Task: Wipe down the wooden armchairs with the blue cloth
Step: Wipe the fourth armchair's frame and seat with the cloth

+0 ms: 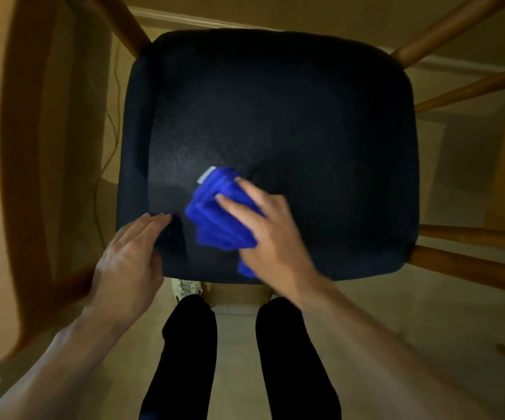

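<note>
I look straight down on a wooden armchair with a dark seat cushion (275, 110). A folded blue cloth (215, 216) with a small white tag lies on the front middle of the cushion. My right hand (269, 234) lies flat on the cloth with straight, spread fingers and presses it to the seat. My left hand (130, 256) rests on the cushion's front left corner, fingers straight and together. The chair's wooden left armrest frame (30, 165) curves along the left side.
Wooden rails (472, 237) of the chair's right side, or of a neighbouring chair, stick out at the right. A thin cable (106, 165) hangs left of the seat. My dark-trousered legs (190, 353) stand on pale floor just before the seat. A baseboard runs along the far wall.
</note>
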`<state>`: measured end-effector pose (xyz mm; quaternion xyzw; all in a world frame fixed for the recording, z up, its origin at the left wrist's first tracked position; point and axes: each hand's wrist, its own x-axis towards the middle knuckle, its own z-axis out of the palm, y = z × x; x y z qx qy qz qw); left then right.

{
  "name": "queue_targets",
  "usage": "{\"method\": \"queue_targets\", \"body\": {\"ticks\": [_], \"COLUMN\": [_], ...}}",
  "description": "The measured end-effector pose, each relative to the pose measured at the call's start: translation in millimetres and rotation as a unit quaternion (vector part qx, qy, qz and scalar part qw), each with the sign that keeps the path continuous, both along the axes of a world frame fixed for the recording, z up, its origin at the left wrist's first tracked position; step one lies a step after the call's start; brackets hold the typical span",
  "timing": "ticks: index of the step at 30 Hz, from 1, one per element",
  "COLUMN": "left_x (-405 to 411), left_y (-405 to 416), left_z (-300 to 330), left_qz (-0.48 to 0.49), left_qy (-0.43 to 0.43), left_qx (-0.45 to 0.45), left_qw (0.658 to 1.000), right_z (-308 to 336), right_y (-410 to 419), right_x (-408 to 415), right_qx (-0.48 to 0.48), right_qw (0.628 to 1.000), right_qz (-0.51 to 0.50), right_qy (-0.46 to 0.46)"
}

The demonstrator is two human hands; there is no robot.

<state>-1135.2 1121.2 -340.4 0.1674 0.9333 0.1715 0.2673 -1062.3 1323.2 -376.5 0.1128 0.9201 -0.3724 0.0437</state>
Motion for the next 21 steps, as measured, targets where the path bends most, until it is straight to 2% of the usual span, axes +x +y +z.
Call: {"method": "queue_targets", "body": {"ticks": [1,3,5,6,8,10,12,14,17,19,21], "left_x": [0.5,2.7,7.4,10.3,15.3,19.3,17.0,14.0,12.8,17.7,23.1], "left_y": [2.0,8.9,19.8,26.4,41.9,54.5,63.0,66.0,72.5,80.7,88.4], "left_z": [0.2,-1.7,-5.9,-7.8,-10.5,-10.4,-5.0,-1.3,1.2,-1.6,-5.5], "left_qz": [-0.003,-0.013,-0.047,-0.077,-0.14,-0.18,-0.175,-0.176,-0.194,-0.205,-0.2], "left_qy": [0.0,0.001,-0.002,-0.006,-0.009,-0.014,-0.011,-0.004,-0.001,-0.008,-0.012], "left_qx": [0.005,0.013,0.02,0.027,0.045,0.049,0.043,0.038,0.046,0.058,0.066], "left_qw": [1.0,1.0,0.999,0.997,0.989,0.982,0.984,0.984,0.98,0.977,0.978], "right_z": [0.5,0.8,2.7,1.6,-3.6,-7.3,-6.8,-4.1,0.6,-3.3,-7.0], "right_y": [32.7,102.5,140.1,136.7,91.1,28.9,-13.7,-13.5,44.9,95.8,107.8], "right_x": [10.1,41.6,75.0,83.4,79.9,66.5,56.9,62.2,89.5,120.0,140.2], "right_qx": [0.036,0.114,0.137,0.142,0.151,0.101,0.026,-0.017,0.051,0.12,0.144], "right_qw": [0.999,0.985,0.955,0.944,0.95,0.976,0.99,0.992,0.982,0.951,0.917], "right_qz": [-0.015,-0.132,-0.261,-0.29,-0.256,-0.181,-0.127,-0.12,-0.183,-0.284,-0.367], "right_qy": [0.006,-0.003,-0.045,-0.073,-0.093,-0.073,-0.055,-0.032,-0.008,-0.03,-0.059]}}
